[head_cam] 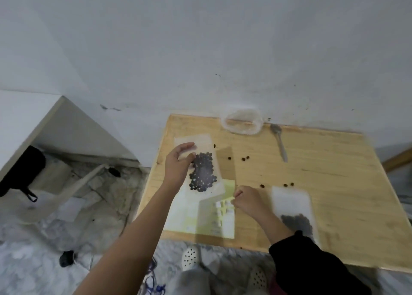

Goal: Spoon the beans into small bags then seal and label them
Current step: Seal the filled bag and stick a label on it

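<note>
A clear small bag [201,163] holding dark beans lies flat at the left of the wooden table [323,178]. My left hand [179,163] presses on its left side near the top. My right hand [246,200] pinches at a sheet of white labels [223,210] that lies on a pale green paper below the bag. Another bag with beans [293,212] lies to the right of my right hand, partly under my black sleeve. A metal spoon [279,144] rests at the back of the table.
A crumpled clear plastic bag [242,122] sits at the table's back edge by the wall. Several loose beans [245,158] are scattered on the wood. A white bag with a strap [51,183] and a black item lie on the floor at left.
</note>
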`<state>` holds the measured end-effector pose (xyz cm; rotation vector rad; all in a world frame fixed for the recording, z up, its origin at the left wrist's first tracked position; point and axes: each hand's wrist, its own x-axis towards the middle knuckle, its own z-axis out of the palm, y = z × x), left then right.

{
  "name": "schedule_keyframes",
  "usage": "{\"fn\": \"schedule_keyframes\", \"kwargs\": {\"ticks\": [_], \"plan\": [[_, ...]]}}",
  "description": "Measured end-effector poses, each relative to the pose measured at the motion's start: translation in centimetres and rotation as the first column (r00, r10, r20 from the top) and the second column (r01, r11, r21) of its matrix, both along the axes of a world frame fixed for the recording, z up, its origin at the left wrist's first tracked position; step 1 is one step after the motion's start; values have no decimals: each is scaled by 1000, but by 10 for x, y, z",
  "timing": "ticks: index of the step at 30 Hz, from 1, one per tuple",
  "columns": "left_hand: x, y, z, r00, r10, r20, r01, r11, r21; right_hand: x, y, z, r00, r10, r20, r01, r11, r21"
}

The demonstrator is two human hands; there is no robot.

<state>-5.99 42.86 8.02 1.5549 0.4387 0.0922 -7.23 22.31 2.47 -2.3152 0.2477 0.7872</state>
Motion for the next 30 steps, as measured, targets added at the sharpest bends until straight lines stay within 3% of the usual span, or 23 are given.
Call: {"fn": "schedule_keyframes", "kwargs": {"ticks": [6, 9, 11, 14, 18, 22, 30], "plan": [[8, 19, -12, 997, -66, -26, 65, 997, -29, -1, 19, -20, 996, -29, 81, 35, 997, -75], [14, 24, -11, 994, -102, -25, 101, 994, -50, 7, 16, -19, 993, -77, 89, 80, 996, -36], [21, 26, -10, 991, -131, -21, 130, 990, -53, 21, 14, -4, 965, -226, 133, 221, 974, 49], [32, 26, -7, 982, -187, -5, 187, 980, -71, 46, 18, 42, 879, -448, 164, 385, 868, 313], [44, 18, 1, 963, -265, 51, 268, 962, -50, 74, 45, 102, 864, -418, 280, 246, 837, 489], [52, 16, 9, 936, -339, 93, 337, 941, 36, 85, 75, 118, 888, -308, 340, 134, 883, 450], [61, 29, 22, 904, -406, 131, 400, 914, 68, 97, 95, 119, 881, -330, 338, 158, 881, 447]]}}
